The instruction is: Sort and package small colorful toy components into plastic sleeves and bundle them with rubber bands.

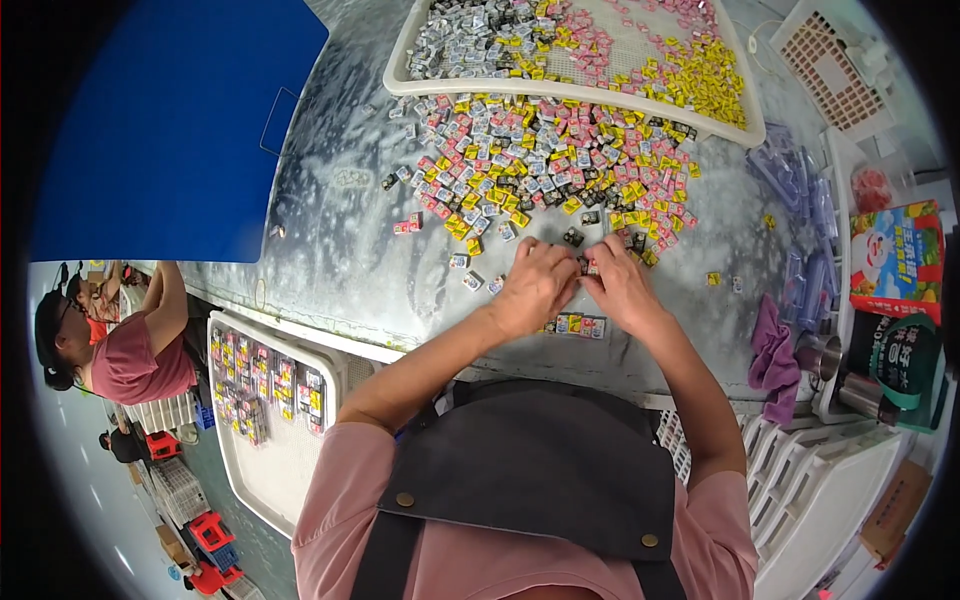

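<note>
Over the grey tabletop (350, 260), my two hands meet with their fingertips close together. My left hand (538, 290) is closed in a pinch at a small dark block (584, 265). Opposite it, my right hand (625, 288) has its thumb and fingers closed on the same spot; the fingers partly cover what is held. A short row of small printed blocks (578, 325) lies side by side just below my hands. Beyond them spreads a loose heap of small rectangular blocks (540, 165) in pink, yellow, black and white. A few single blocks (472, 282) lie left of my left hand.
A white tray (580, 92) of blocks sorted by colour stands behind the heap. At right are clear plastic cases (795, 275), a purple cloth (772, 345) and a colourful box (895, 258). Another tray (275, 480) holds grouped blocks at lower left. A blue panel (180, 130) stands far left; a co-worker (140, 365) sits below.
</note>
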Available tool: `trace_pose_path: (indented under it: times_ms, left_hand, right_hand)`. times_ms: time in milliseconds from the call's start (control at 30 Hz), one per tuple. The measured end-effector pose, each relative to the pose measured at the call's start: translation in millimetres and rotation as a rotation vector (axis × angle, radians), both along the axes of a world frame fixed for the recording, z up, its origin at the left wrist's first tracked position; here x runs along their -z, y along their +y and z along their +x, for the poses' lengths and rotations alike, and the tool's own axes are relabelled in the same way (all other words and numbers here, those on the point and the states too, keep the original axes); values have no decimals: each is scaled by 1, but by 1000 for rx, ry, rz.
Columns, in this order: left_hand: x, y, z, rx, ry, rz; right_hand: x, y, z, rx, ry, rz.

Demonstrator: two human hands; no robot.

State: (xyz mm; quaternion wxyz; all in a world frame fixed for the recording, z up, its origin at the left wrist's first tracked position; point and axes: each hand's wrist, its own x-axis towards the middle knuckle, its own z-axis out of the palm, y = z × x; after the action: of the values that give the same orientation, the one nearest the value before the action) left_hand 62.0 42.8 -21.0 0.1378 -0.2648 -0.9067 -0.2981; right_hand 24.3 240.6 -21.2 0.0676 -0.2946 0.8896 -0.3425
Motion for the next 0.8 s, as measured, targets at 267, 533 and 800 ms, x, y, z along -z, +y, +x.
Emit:
trace_pose_path:
  times_ms: [267, 533, 800]
  left_hand:
    - [1, 2, 6, -123, -123, -111]
    - [13, 3, -5, -33, -93, -118]
    - [-11, -7, 1, 36, -105, 18]
  right_hand:
    - [-10, 1, 3, 29, -65, 48]
    - [3, -5, 2, 4, 11, 69]
    - [-12, 0, 6, -38, -107, -152]
